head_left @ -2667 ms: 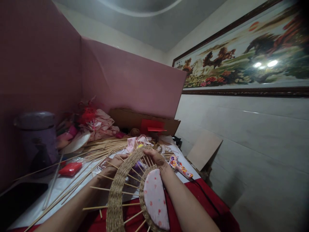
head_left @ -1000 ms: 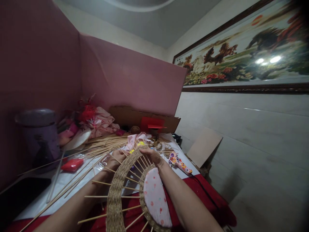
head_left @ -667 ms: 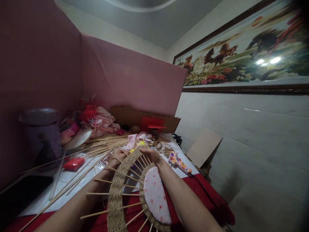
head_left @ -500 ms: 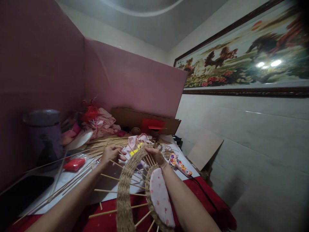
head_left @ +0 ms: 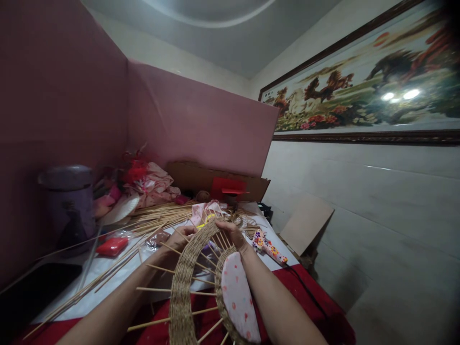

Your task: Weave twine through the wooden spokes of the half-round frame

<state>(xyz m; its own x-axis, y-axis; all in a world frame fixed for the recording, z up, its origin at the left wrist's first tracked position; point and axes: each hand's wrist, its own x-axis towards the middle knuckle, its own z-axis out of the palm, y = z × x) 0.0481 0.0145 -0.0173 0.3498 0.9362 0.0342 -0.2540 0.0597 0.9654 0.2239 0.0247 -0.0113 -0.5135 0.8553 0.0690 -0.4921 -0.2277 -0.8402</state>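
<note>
A curved woven rope piece (head_left: 182,287) stands tilted in front of me, with thin wooden sticks running out through it like spokes. Its inner woven rim borders a white fabric panel (head_left: 239,294) with pink-red spots. My right hand (head_left: 232,235) is closed on the top of the woven band, thumb over its inner side. At the band's outer upper edge is my left hand (head_left: 181,239), fingers curled in among the stick ends; whatever they pinch is hidden. The lower part of the piece runs out of view.
Bundled sticks (head_left: 158,213) lie across the white table covering (head_left: 132,268). To the left are a red packet (head_left: 113,246), a dark flat object (head_left: 43,282) and a purple tumbler (head_left: 70,206). A flower-patterned glue gun (head_left: 269,247) with a cord lies right, above red cloth (head_left: 316,297).
My left hand has moved right, up to the band's outer edge, uncovering a small clear bag with brown contents. The woven piece has shifted slightly left; my right hand keeps its grip.
</note>
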